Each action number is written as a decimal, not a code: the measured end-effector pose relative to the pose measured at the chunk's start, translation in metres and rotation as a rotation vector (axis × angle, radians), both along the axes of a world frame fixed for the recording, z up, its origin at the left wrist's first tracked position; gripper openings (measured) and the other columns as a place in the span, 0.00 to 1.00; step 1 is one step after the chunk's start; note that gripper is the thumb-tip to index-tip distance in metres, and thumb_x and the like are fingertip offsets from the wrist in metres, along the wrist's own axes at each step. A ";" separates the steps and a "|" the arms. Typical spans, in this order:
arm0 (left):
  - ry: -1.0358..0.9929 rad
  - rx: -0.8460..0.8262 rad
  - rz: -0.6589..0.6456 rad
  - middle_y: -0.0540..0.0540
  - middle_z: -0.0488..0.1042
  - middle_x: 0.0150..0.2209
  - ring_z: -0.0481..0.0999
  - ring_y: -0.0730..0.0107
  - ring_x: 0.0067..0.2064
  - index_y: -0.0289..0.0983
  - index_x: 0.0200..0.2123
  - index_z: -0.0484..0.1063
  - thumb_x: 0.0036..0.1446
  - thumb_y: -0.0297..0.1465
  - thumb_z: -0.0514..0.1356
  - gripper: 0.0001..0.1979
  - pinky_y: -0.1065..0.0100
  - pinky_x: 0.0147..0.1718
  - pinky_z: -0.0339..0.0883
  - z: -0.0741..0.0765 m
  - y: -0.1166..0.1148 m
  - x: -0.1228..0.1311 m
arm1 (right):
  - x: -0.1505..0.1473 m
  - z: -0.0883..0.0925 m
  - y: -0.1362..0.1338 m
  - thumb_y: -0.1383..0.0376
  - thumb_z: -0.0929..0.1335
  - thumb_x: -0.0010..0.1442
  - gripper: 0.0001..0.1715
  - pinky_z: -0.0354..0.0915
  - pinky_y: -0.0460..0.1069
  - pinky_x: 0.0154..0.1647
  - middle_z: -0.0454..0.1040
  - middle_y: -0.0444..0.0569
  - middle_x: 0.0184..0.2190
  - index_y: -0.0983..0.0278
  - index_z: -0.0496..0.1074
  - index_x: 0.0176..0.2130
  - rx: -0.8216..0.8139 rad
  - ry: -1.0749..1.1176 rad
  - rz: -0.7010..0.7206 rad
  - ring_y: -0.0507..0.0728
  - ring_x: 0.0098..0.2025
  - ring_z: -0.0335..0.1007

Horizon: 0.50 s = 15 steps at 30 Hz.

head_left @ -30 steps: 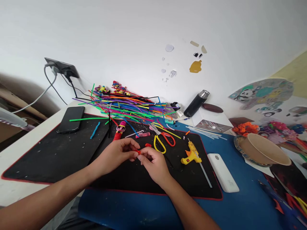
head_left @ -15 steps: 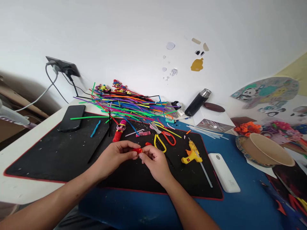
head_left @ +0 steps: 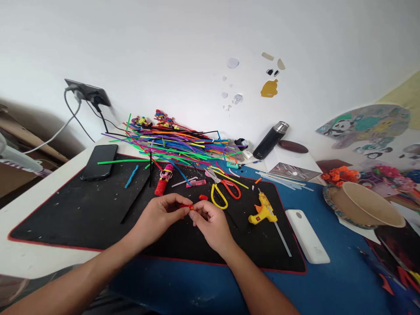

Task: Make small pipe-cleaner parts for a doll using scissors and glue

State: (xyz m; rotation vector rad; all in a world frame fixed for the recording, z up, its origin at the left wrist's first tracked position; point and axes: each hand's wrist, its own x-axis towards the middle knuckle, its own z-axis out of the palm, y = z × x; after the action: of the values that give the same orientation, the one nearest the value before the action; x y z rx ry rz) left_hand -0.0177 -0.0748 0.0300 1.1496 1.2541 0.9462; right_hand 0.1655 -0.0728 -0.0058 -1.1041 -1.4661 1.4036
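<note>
Over the black mat (head_left: 98,218), my left hand (head_left: 157,217) and my right hand (head_left: 211,223) meet at the fingertips. Both pinch one small red piece (head_left: 190,207), possibly coiled pipe cleaner; the fingers cover most of it. Just beyond my right fingertips lies a second small red piece (head_left: 203,197). Scissors (head_left: 215,177) with one yellow and one red handle rest spread behind it. A red-bodied little figure (head_left: 160,187) with a pink top lies beyond my left hand. The yellow glue gun (head_left: 267,210) is to the right, a glue stick in its back end.
Along the wall spreads a heap of colourful pipe cleaners (head_left: 177,142). A black phone (head_left: 99,162) and a blue twisted piece (head_left: 131,176) lie left. At right are a white power bank (head_left: 307,236), a black flask (head_left: 271,140) and a beige bowl (head_left: 370,203).
The held red piece has turned slightly between my fingertips, which stay nearly in place. More of the second red piece shows now. The view has shifted a little.
</note>
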 end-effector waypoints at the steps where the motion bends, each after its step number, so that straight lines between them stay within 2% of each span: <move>1: -0.028 -0.024 0.007 0.45 0.83 0.34 0.80 0.60 0.36 0.39 0.34 0.84 0.46 0.41 0.75 0.14 0.65 0.38 0.72 0.000 0.001 -0.001 | 0.000 0.000 0.000 0.55 0.73 0.63 0.12 0.64 0.47 0.30 0.71 0.40 0.24 0.61 0.75 0.35 -0.005 0.007 0.008 0.52 0.27 0.68; 6: -0.137 -0.046 0.016 0.47 0.81 0.34 0.76 0.66 0.33 0.39 0.35 0.83 0.43 0.38 0.77 0.16 0.67 0.35 0.71 0.004 0.005 -0.007 | 0.002 0.004 0.000 0.57 0.72 0.64 0.10 0.64 0.47 0.31 0.71 0.40 0.24 0.62 0.76 0.37 -0.012 0.004 0.081 0.52 0.27 0.68; 12: -0.029 -0.065 -0.203 0.49 0.78 0.30 0.74 0.67 0.30 0.38 0.32 0.78 0.46 0.35 0.74 0.11 0.68 0.33 0.69 0.025 0.008 -0.020 | 0.004 0.010 0.003 0.57 0.73 0.64 0.12 0.61 0.47 0.29 0.72 0.40 0.24 0.62 0.76 0.33 -0.016 -0.140 0.170 0.51 0.25 0.67; 15: 0.055 -0.084 -0.298 0.50 0.78 0.29 0.75 0.66 0.31 0.39 0.34 0.77 0.48 0.34 0.72 0.11 0.68 0.32 0.69 0.027 0.007 -0.027 | 0.005 0.014 0.007 0.56 0.74 0.64 0.13 0.59 0.46 0.27 0.73 0.40 0.25 0.61 0.77 0.32 0.010 -0.278 0.211 0.51 0.26 0.67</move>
State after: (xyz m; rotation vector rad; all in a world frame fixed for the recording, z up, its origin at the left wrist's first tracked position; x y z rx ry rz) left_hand -0.0448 -0.0674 0.0568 1.2607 1.1164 0.6386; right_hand 0.1701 -0.0657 0.0077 -1.2026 -1.8310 1.4249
